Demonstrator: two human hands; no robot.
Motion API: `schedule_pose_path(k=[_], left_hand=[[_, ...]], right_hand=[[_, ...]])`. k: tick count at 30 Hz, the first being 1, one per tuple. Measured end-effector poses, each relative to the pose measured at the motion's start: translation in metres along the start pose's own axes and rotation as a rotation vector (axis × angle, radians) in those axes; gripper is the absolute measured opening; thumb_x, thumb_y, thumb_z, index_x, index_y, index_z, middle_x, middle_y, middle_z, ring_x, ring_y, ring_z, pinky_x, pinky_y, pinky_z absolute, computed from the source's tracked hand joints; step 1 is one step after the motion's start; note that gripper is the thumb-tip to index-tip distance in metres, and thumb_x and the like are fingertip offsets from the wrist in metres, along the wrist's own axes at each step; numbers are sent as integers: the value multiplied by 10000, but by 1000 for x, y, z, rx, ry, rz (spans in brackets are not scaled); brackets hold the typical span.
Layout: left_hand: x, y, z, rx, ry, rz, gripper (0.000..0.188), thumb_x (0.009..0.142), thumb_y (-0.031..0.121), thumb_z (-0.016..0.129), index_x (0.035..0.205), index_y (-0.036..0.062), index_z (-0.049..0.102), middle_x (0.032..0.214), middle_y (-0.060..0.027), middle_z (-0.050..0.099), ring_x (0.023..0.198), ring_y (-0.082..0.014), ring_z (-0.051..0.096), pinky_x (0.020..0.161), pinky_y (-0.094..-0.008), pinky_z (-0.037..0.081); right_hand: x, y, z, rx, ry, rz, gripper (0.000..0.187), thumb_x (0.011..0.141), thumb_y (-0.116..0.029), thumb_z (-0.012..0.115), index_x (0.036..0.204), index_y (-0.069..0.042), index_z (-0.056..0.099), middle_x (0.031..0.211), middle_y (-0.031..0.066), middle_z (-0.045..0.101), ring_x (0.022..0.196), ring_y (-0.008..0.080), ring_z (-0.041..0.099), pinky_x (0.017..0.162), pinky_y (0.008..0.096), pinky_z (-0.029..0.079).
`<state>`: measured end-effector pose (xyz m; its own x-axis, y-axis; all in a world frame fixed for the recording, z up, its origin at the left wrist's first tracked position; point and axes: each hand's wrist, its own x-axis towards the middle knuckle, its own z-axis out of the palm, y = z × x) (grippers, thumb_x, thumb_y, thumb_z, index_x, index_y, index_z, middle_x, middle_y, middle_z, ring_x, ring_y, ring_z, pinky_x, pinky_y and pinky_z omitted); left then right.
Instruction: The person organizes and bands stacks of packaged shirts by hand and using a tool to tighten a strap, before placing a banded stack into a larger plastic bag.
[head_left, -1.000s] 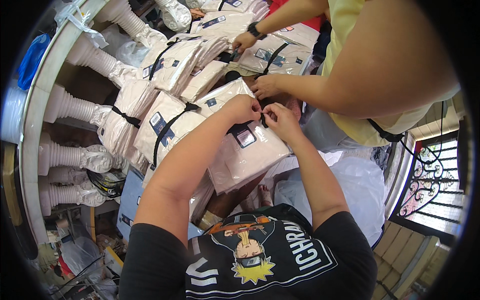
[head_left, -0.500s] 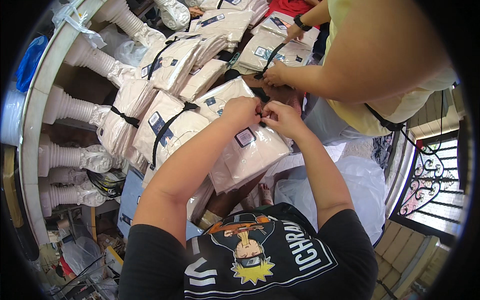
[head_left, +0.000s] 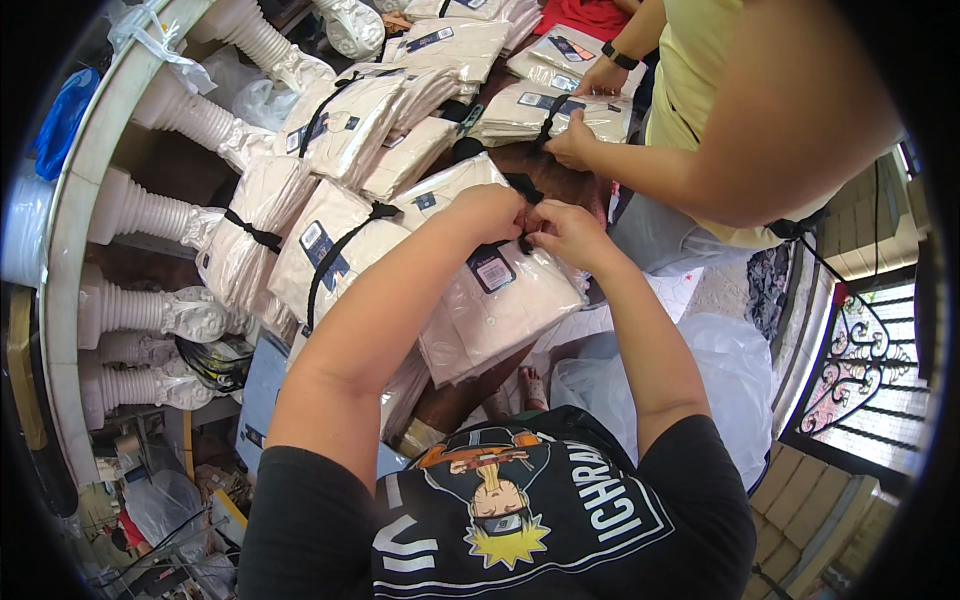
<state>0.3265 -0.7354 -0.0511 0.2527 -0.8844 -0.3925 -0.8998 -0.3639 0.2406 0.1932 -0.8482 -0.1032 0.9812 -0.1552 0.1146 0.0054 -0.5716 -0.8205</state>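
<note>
In front of me lies a bundle of folded cream garments (head_left: 505,322) in clear plastic sleeves, with a dark label showing. A black cloth strip (head_left: 526,245) crosses its top. My left hand (head_left: 490,214) and my right hand (head_left: 568,236) meet over the bundle, both closed, their fingers pinching the strip. Part of the strip is hidden by my fingers. To the left sits a similar bundle (head_left: 345,240), tied round with a black strip (head_left: 338,262).
Across from me, a person in a yellow shirt (head_left: 690,95) handles a black strip (head_left: 550,118) on another garment bundle (head_left: 508,112). More tied bundles (head_left: 345,125) are heaped at the left, beside ornate white columns (head_left: 165,210). A translucent plastic bag (head_left: 690,375) lies at my right.
My hands stay at the bundle, shifting only slightly while the strip shows more between them. The other person's hands have moved, and the strip there now sits closer against their bundle.
</note>
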Motion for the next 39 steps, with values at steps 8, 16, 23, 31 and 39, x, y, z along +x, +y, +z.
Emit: schedule_pose_path(k=[8, 16, 23, 31, 39], left_hand=[[0, -12, 2, -73, 32, 15, 237, 678, 229, 651, 864, 81, 652, 790, -87, 654, 748, -242, 627, 680, -336, 485], [1, -18, 8, -197, 67, 1, 209, 688, 207, 643, 854, 81, 662, 771, -85, 657, 706, -214, 624, 665, -306, 484], [-3, -14, 8, -180, 96, -10, 237, 690, 234, 643, 870, 81, 658, 786, -98, 658, 715, -242, 629, 671, -318, 488], [-7, -20, 19, -277, 259, 97, 219, 721, 211, 615, 898, 91, 661, 815, -110, 656, 766, -265, 628, 711, -349, 489], [-10, -13, 10, -144, 248, 11, 191, 711, 209, 641, 863, 99, 674, 802, -104, 658, 739, -255, 633, 693, -343, 493]], right_hand=[[1, 2, 9, -193, 42, -99, 154, 759, -130, 631, 851, -39, 548, 865, 136, 562, 796, 312, 566, 709, 381, 447], [-1, 2, 7, -69, 131, -103, 143, 752, -100, 633, 846, -35, 548, 807, 108, 544, 738, 270, 568, 661, 346, 445], [4, -2, 10, -117, 75, -38, 151, 762, -144, 633, 822, -48, 534, 825, 117, 559, 793, 304, 560, 702, 382, 437], [3, 7, 7, -27, -6, -40, 165, 778, -138, 620, 830, -43, 496, 827, 127, 548, 786, 298, 546, 699, 375, 430], [-2, 6, 11, 101, 90, 4, 160, 776, -117, 631, 828, -42, 500, 793, 101, 523, 727, 243, 537, 667, 331, 428]])
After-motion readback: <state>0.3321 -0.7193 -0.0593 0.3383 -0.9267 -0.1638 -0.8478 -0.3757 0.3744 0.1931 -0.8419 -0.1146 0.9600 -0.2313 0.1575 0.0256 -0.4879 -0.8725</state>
